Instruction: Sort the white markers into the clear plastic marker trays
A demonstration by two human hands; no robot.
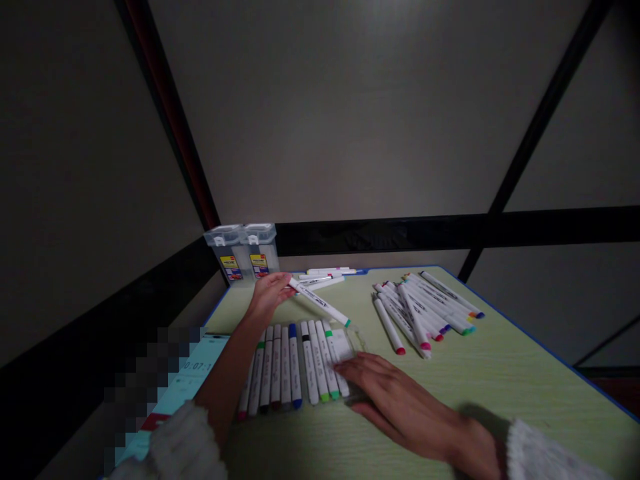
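Observation:
My left hand (270,293) pinches one end of a white marker (320,303) with a green tip, held tilted above the table. Below it a row of capped markers (285,367) lies side by side, seemingly in a clear plastic sleeve, with blue, green, black and pink ends. Palm down, my right hand (395,397) rests with stretched fingers at the right end of this row. Its fingertips touch the last marker (341,380) and the clear plastic there.
A loose pile of white markers (425,307) lies at the right. A few more markers (325,277) lie at the back edge. Two clear lidded boxes (243,253) stand at the back left. A light blue screen with digits (190,373) is at the left. Walls enclose the table (500,387).

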